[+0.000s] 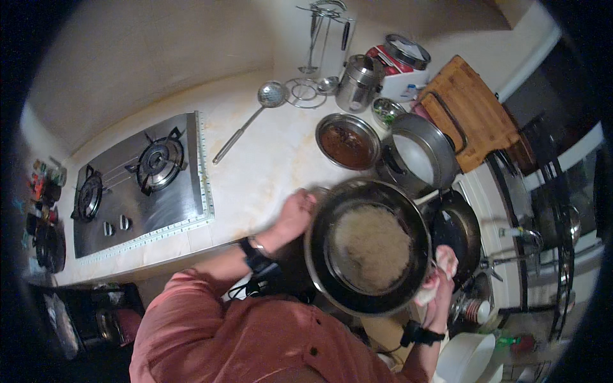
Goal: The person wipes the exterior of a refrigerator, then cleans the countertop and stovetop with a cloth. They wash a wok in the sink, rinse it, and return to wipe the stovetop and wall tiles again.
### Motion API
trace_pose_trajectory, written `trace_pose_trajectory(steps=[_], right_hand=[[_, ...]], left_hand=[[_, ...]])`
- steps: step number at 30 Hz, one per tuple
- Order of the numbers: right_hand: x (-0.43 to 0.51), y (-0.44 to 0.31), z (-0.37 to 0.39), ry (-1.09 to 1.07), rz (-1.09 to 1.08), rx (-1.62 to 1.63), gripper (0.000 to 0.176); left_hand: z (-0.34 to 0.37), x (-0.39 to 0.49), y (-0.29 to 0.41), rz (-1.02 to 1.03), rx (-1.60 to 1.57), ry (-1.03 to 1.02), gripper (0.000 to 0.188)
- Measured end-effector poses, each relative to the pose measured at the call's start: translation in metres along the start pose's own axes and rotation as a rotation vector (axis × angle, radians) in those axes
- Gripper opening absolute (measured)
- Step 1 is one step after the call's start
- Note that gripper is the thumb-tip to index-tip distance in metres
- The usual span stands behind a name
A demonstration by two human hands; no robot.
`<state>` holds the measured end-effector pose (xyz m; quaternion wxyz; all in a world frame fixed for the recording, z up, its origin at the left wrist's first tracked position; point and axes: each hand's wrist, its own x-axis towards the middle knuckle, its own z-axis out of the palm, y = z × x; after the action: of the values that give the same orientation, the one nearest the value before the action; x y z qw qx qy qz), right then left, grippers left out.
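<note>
A wide dark pot point(317, 268) with a metal rim is held up in front of my body. Cloudy, brownish contents point(373, 249) cover its bottom. My left hand point(298, 210) grips it at the upper left side, where a handle is mostly hidden by the fingers. On the opposite side, my right hand point(438, 287) grips it through a pale cloth point(447, 261). Just beyond the rim stand a tall steel pot point(443, 151) with something whitish inside and a steel bowl point(330, 122) of brown sauce or liquid.
A gas hob point(119, 167) with two burners lies left on the counter point(258, 177). A skimmer point(272, 95), a wire trivet point(306, 93), a steel canister point(359, 84) and a small bowl of chopped greens point(387, 112) stand farther back. Right are cutting boards point(471, 110), a black pan point(471, 230) and a faucet point(531, 237).
</note>
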<state>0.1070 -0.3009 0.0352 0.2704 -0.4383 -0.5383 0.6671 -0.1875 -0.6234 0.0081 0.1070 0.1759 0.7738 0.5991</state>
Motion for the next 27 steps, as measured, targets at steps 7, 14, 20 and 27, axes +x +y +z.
trace_pose_trajectory(steps=[7,14,20,27], right_hand=[[-0.026,0.010,0.148,-0.113,0.014,0.063,0.019],[-0.016,0.039,0.247,-0.320,0.093,-0.076,0.018],[0.013,0.056,0.296,-0.402,0.056,-0.029,0.016],[0.027,0.052,0.319,-0.404,-0.015,-0.002,0.014]], left_hand=[[-0.136,-0.015,-0.021,-0.032,-0.011,0.152,0.012],[-0.223,-0.004,-0.081,-0.121,0.082,0.339,0.014],[-0.251,0.014,-0.111,-0.132,0.241,0.379,0.027],[-0.251,0.036,-0.122,-0.183,0.354,0.420,0.029]])
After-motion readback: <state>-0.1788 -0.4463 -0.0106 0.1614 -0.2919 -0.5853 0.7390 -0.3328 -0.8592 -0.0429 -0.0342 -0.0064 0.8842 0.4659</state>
